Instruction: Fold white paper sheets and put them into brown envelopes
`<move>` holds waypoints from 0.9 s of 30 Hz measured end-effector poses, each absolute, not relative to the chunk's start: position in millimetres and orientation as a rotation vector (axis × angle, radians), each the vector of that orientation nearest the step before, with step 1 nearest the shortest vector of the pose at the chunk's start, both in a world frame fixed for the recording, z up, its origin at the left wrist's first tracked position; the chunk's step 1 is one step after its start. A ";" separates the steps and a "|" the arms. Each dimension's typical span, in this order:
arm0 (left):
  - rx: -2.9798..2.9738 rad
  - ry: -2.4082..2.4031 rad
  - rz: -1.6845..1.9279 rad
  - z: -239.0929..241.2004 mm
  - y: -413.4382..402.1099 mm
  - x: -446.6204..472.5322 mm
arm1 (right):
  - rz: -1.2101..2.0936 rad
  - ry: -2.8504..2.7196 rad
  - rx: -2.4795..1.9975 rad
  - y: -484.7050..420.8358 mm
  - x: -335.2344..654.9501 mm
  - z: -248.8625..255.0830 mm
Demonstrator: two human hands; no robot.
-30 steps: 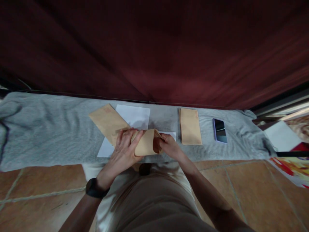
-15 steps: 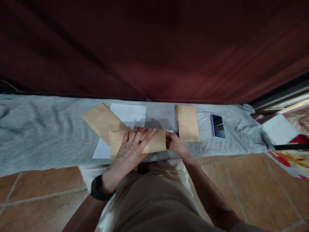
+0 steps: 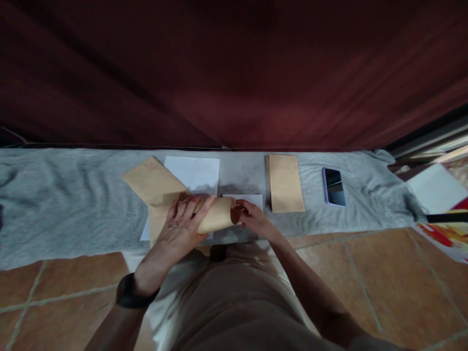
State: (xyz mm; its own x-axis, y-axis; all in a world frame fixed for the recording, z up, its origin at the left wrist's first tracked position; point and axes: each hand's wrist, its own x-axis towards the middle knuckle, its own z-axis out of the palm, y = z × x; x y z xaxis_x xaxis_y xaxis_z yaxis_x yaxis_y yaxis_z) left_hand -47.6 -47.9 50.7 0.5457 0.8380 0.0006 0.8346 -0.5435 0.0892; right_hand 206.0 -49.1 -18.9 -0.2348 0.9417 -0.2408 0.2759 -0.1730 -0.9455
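Observation:
A brown paper envelope (image 3: pixel 216 217) is held up in front of me, its right end bulging open. My left hand (image 3: pixel 186 217) grips it across the middle, thumb at the near edge and fingers over the top. At the open end, my right hand (image 3: pixel 252 218) has its fingertips at the mouth, pinching the edge; the tips are partly hidden inside. Behind it to the left lies another brown envelope (image 3: pixel 153 180), slanted over a white paper sheet (image 3: pixel 195 173). A smaller white paper (image 3: pixel 250 199) lies just behind my right hand.
A stack of brown envelopes (image 3: pixel 285 183) sits right of my hands, and a phone (image 3: pixel 334 186) lies farther right. Grey cloth (image 3: pixel 73 204) covers the narrow surface. A dark red panel (image 3: pixel 234 97) rises along its back edge. Tiled floor (image 3: pixel 329 263) shows in front.
Both hands have shifted left with the envelope. Its right end now gapes wider, and more of the small white paper behind it shows.

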 end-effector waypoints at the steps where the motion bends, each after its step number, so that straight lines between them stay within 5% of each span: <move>1: 2.681 1.480 0.052 49.9 -45.4 -51.0 | 1.312 -1.539 -1.490 -48.8 208.9 -20.6; 6: 2.601 1.552 -0.003 32.1 -32.5 -60.3 | 0.597 -1.831 -1.751 -53.6 231.3 -30.5; 10: 2.537 1.536 0.027 19.0 -25.0 -63.4 | 0.411 -2.046 -1.816 -56.0 237.3 -32.8; 27: 2.577 1.437 -0.016 6.2 -19.9 -76.5 | 0.693 -2.224 -1.832 -33.6 261.8 4.4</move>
